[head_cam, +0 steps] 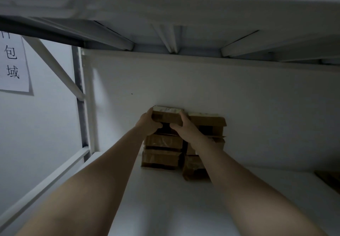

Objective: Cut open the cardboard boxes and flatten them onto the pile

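Two stacks of small brown taped cardboard boxes stand against the white back wall of a shelf. The left stack (162,149) has a top box (166,117) with a pale label on its upper face. My left hand (148,124) grips that top box at its left end. My right hand (182,126) grips its right end, fingers over the far edge and thumb on the front. The right stack (207,125) stands beside it, partly hidden by my right forearm. No cutting tool is in sight.
The white shelf board (165,199) runs toward me under both arms. A white metal upright (86,107) and diagonal brace stand at the left. The shelf above (184,33) hangs low overhead. A paper sign (12,63) is on the left wall. Brown cardboard (329,178) lies at far right.
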